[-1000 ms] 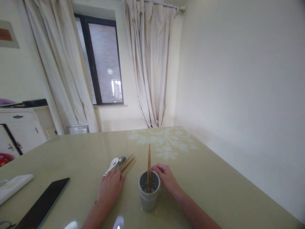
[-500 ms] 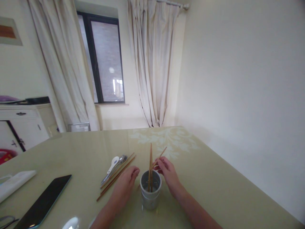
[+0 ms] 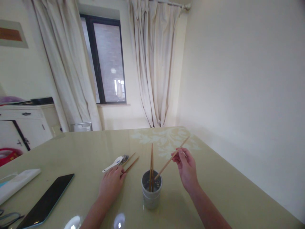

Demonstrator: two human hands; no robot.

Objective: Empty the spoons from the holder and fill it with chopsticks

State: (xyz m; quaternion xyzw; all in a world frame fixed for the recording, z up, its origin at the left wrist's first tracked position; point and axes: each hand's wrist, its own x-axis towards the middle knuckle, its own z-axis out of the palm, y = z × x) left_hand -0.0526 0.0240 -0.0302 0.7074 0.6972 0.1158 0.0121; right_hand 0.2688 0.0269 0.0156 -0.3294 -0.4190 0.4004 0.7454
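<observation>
Two chopsticks (image 3: 151, 165) already stand upright in the grey cup (image 3: 151, 193), the landmark of this table (image 3: 214, 190) scene. A third chopstick (image 3: 172, 158), thin, straight and light brown, now slants up and to the right of the cup, its lower tip at the rim, pinched near its upper part by the right hand (image 3: 187, 168); half a second ago that hand sat low by the cup, so another stick looks about to join the pair. Left of the cup, the left hand (image 3: 110, 184) has returned to rest palm down, fingers loosely together, on more chopsticks (image 3: 130, 163) beside a white spoon (image 3: 113, 163). Far left of the cup lies a dark phone (image 3: 45, 203).
</observation>
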